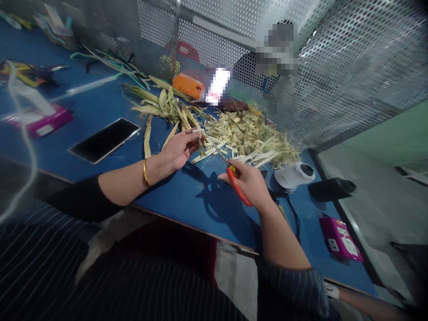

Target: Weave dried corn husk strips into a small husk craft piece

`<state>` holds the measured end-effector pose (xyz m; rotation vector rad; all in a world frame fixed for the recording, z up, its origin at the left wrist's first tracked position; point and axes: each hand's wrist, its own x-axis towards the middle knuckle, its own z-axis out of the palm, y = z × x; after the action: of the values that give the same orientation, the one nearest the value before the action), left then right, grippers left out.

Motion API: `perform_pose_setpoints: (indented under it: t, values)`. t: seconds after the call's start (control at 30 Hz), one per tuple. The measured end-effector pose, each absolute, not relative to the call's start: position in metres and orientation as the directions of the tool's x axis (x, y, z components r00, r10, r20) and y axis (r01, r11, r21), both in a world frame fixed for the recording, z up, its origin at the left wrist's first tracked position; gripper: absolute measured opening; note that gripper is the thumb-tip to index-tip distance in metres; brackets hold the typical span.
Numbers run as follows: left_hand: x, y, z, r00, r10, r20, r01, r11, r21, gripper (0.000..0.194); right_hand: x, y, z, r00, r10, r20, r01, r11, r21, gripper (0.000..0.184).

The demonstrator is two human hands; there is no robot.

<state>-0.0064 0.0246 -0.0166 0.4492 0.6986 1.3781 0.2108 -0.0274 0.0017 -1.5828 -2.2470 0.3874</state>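
My left hand (179,151), with a gold bangle at the wrist, pinches a small pale strip of what looks like dried corn husk (201,139) between thumb and fingers. In my right hand (249,180) are red-handled scissors (238,186), gripped around the handles. Their thin metal blades point up and left, with the tips close to the strip at my left fingertips. Whether the tips touch it, I cannot tell. Just beyond both hands lies a loose heap of husk scraps (250,133). Longer dry husks (160,104) lie behind my left hand.
On the blue table (200,214) are a black phone (105,139), a white thread spool (294,176), a black cylinder (331,189) and a purple tissue pack (341,238). An orange packet (188,86) sits before the perforated metal screen (214,44). Pliers (33,73) lie far left.
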Motion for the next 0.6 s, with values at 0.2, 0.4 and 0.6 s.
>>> perform_pose_setpoints:
  t: [0.2,0.4,0.6]
  values:
    - [-0.0047,0.0256,-0.0225,0.081,0.983,-0.167,-0.721,0.174,0.671,0.011,0.2094,-0.0268,-0.0004,-0.301,0.94,0.16,0.806,0.34,-0.484,0.037]
    - [-0.0055,0.0257,-0.0198,0.083,0.982,-0.17,-0.713,0.178,0.678,0.008,0.2106,-0.0274,-0.0021,-0.289,0.944,0.159,0.796,0.329,-0.508,0.037]
    - [-0.0071,0.0245,-0.0177,0.056,0.975,-0.213,-0.666,0.196,0.72,0.008,0.2113,-0.0276,-0.0008,-0.24,0.953,0.185,0.857,0.298,-0.42,0.041]
